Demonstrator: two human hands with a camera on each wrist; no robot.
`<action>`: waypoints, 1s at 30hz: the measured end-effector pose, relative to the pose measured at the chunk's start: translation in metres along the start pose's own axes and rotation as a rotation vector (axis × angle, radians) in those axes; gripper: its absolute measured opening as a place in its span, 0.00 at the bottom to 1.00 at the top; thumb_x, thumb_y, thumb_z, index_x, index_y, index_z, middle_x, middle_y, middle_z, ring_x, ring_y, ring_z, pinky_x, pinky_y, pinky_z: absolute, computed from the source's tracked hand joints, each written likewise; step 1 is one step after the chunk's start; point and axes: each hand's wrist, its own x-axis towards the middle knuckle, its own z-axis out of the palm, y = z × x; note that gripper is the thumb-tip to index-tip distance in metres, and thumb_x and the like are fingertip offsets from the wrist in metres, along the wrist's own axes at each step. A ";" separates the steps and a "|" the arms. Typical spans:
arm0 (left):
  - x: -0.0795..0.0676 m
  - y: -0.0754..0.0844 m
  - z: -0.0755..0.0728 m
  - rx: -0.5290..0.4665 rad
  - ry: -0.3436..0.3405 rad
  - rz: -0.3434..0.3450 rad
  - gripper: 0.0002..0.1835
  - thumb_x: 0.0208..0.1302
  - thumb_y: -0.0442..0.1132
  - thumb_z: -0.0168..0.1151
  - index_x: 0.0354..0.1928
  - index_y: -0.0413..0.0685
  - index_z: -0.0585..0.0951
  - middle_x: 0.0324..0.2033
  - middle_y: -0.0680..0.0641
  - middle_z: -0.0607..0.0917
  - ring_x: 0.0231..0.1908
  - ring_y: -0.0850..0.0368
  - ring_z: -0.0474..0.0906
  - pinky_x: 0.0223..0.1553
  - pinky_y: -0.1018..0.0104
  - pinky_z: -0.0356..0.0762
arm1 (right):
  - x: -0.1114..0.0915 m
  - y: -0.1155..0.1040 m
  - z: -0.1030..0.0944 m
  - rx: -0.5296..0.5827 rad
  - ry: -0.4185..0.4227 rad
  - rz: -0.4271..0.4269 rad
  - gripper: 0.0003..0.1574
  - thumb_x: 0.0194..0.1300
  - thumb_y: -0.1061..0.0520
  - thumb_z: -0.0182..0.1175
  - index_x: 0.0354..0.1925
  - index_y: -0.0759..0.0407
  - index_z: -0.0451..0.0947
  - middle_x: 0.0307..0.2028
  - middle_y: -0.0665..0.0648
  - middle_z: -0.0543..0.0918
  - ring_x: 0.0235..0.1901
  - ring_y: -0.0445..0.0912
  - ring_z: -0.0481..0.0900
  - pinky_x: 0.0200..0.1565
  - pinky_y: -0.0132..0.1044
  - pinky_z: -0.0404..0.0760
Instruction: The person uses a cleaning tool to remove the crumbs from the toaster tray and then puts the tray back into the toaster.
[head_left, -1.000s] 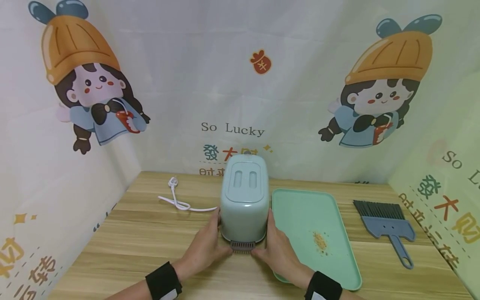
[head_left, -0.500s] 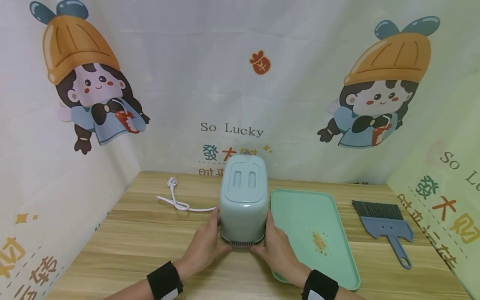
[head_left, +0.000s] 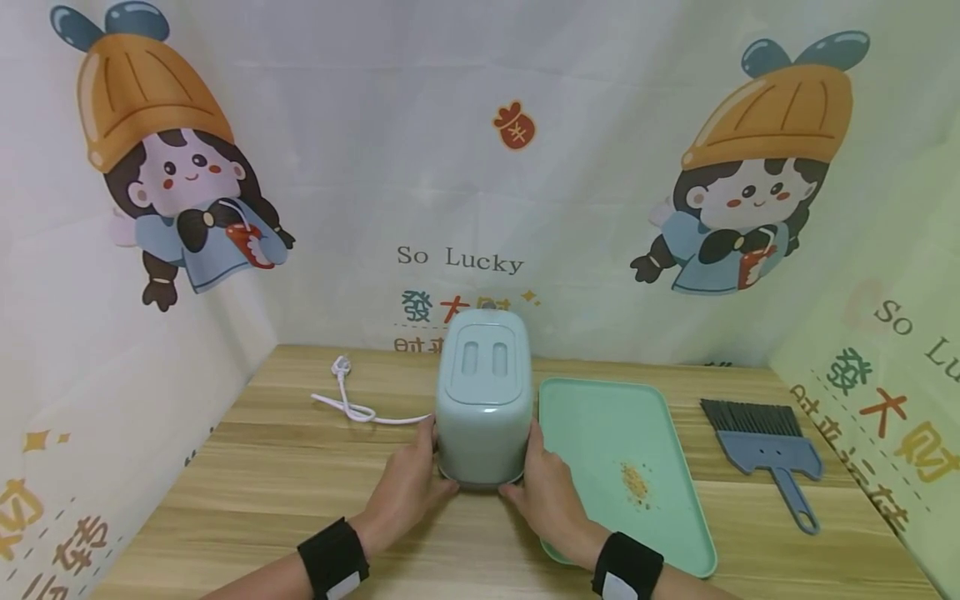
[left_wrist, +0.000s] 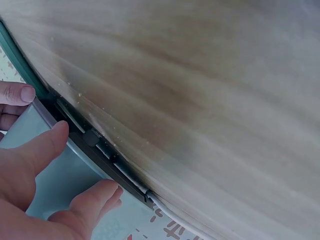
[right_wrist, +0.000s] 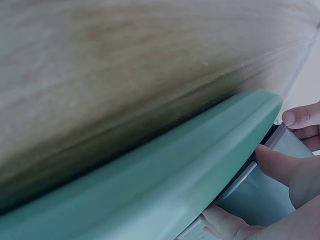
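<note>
A pale blue-green toaster (head_left: 483,442) stands upright in the middle of the wooden table, its lid covering the top. My left hand (head_left: 405,487) holds its near left corner, and my right hand (head_left: 555,492) holds the near right corner. Both thumbs press at the lower edge of the near end, with the other fingers along the sides. In the left wrist view, the toaster's blue wall (left_wrist: 55,195) meets a dark base just above the wood. The wall (right_wrist: 255,195) also shows in the right wrist view, behind the green tray (right_wrist: 175,170).
Right of the toaster, the green tray (head_left: 600,417) carries a small patch of tan crumbs (head_left: 635,483). Farther right lies a blue hand brush (head_left: 772,454) with dark bristles. A white power cord (head_left: 360,412) with its plug lies on the left. Printed cloth surrounds the table.
The dark slotted crumb tray that stuck out under the toaster's near end has gone in and no longer shows. My thumbs have moved forward slightly with it. The view has shifted a little.
</note>
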 end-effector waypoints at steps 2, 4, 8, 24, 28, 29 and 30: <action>0.000 0.001 0.000 0.005 0.003 0.001 0.53 0.37 0.31 0.79 0.66 0.43 0.57 0.53 0.41 0.80 0.48 0.55 0.77 0.48 0.62 0.78 | 0.000 0.000 0.001 -0.013 0.005 0.007 0.61 0.44 0.60 0.77 0.67 0.65 0.49 0.42 0.67 0.82 0.41 0.53 0.81 0.42 0.44 0.81; 0.001 0.002 0.001 0.012 0.011 0.010 0.53 0.37 0.31 0.79 0.65 0.43 0.57 0.51 0.41 0.81 0.47 0.55 0.78 0.47 0.61 0.78 | 0.000 -0.001 0.001 -0.025 0.010 0.014 0.60 0.44 0.59 0.77 0.66 0.65 0.51 0.41 0.67 0.82 0.40 0.53 0.82 0.41 0.44 0.81; 0.003 0.002 0.003 0.038 0.023 0.020 0.52 0.37 0.32 0.80 0.65 0.42 0.58 0.50 0.40 0.81 0.46 0.54 0.79 0.45 0.61 0.79 | 0.000 -0.001 0.000 -0.044 0.018 0.016 0.58 0.45 0.60 0.77 0.65 0.68 0.51 0.39 0.68 0.82 0.38 0.54 0.82 0.40 0.44 0.82; -0.001 -0.011 -0.006 -0.049 -0.048 -0.025 0.52 0.41 0.31 0.78 0.68 0.47 0.57 0.53 0.39 0.79 0.52 0.55 0.76 0.52 0.58 0.75 | 0.006 -0.003 -0.027 0.081 -0.172 0.023 0.62 0.46 0.60 0.76 0.69 0.70 0.49 0.46 0.68 0.80 0.41 0.52 0.80 0.43 0.45 0.80; 0.002 -0.009 -0.020 -0.039 -0.060 -0.076 0.44 0.50 0.37 0.75 0.67 0.51 0.61 0.54 0.42 0.79 0.50 0.55 0.77 0.52 0.55 0.75 | 0.008 -0.006 -0.052 0.088 -0.218 0.075 0.51 0.53 0.55 0.71 0.69 0.66 0.56 0.54 0.65 0.77 0.45 0.54 0.80 0.45 0.46 0.80; 0.004 -0.009 -0.025 -0.028 -0.051 -0.083 0.41 0.51 0.38 0.74 0.66 0.51 0.63 0.54 0.43 0.80 0.50 0.54 0.77 0.52 0.53 0.75 | 0.009 -0.007 -0.060 0.091 -0.208 0.076 0.47 0.55 0.55 0.70 0.67 0.64 0.60 0.56 0.64 0.76 0.47 0.54 0.79 0.45 0.47 0.80; 0.006 -0.007 -0.030 -0.013 -0.039 -0.087 0.38 0.53 0.39 0.72 0.65 0.51 0.65 0.53 0.44 0.80 0.50 0.53 0.77 0.52 0.52 0.75 | 0.009 -0.006 -0.068 0.099 -0.191 0.075 0.41 0.57 0.56 0.68 0.65 0.61 0.64 0.55 0.62 0.78 0.47 0.54 0.80 0.45 0.47 0.80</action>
